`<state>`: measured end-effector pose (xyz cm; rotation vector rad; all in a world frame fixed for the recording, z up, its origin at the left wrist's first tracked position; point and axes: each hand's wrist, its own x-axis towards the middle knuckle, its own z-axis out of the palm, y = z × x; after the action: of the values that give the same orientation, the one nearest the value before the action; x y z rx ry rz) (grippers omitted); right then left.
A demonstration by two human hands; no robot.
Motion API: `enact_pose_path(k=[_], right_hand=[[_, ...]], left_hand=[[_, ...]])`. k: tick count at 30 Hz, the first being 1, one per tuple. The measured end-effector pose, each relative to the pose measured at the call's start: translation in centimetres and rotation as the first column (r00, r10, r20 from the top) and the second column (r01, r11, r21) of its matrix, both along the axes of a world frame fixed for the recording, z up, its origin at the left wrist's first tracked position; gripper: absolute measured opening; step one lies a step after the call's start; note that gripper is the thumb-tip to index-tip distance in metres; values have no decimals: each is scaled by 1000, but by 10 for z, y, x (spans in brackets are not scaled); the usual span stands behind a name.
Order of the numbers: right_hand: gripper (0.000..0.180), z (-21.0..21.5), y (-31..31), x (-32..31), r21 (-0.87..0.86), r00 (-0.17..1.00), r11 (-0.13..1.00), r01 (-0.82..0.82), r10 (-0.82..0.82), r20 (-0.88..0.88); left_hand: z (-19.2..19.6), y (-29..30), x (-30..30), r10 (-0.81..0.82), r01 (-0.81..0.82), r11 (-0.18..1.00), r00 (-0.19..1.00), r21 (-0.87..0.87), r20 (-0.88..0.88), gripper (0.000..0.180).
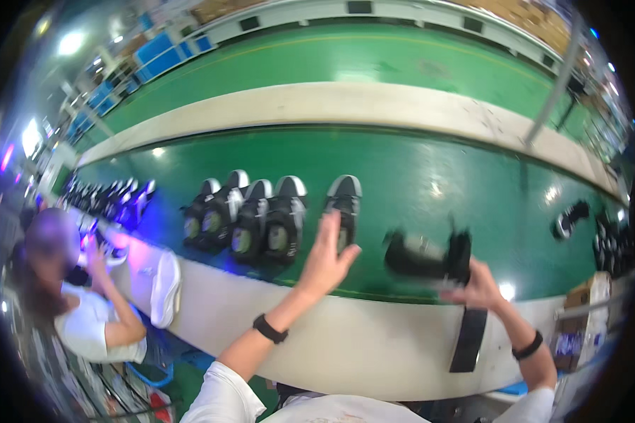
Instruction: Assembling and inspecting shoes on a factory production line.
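Observation:
My left hand (326,259) is stretched out over the heel end of a black sneaker (345,192) with a pale toe, which stands on the green belt (395,183). Its fingers are straight with the thumb apart; whether they touch the sneaker I cannot tell. To the right, my right hand (478,285) grips a black shoe (418,258) by one end, over the near edge of the belt. Motion smears that shoe's outline. Left of my left hand, several matching black sneakers (287,215) stand in a row, toes pointing away.
A white ledge (374,345) runs along my side, with a black flat strip (468,341) on it and a white shoe sole (165,289) farther left. A co-worker (95,310) handles a shoe at the left. Cartons (584,317) stand at right; more shoes (570,218) lie beyond.

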<state>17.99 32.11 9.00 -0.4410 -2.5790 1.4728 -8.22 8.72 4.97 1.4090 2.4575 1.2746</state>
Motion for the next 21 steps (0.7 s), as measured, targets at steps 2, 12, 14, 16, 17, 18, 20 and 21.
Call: enact_pose_path(k=[2,12,14,16,17,18,20,21], right_hand=[[78,16,-49,-9,248,940,932,-264,190,284],[72,18,-165,-20,247,763,730,-638,643,70],[69,25,-165,-13,96,816,812,-575,562,133],[69,27,-173,-12,96,836,831,-548,539,106],[57,32,-175,-10,25,837,838,-546,543,77],[45,34,-178,-8,-49,841,842,-537,539,50],[53,37,-183,-8,-29,847,848,-529,530,48],[60,39,-185,-9,-14,850,851,-524,524,45]], left_hand=[[22,-34,28,-193,162,978,938,130,288,62],[-12,-162,103,-505,568,801,468,191,725,46],[-9,-159,103,-554,602,785,575,147,602,43],[-20,-160,108,-555,543,817,645,195,526,38],[-30,-158,107,-491,512,854,732,93,472,32],[-32,-154,106,-429,473,881,805,-7,409,27],[-23,-141,95,-410,469,860,869,-202,277,22],[-13,-138,88,-402,421,818,906,-391,135,19]])
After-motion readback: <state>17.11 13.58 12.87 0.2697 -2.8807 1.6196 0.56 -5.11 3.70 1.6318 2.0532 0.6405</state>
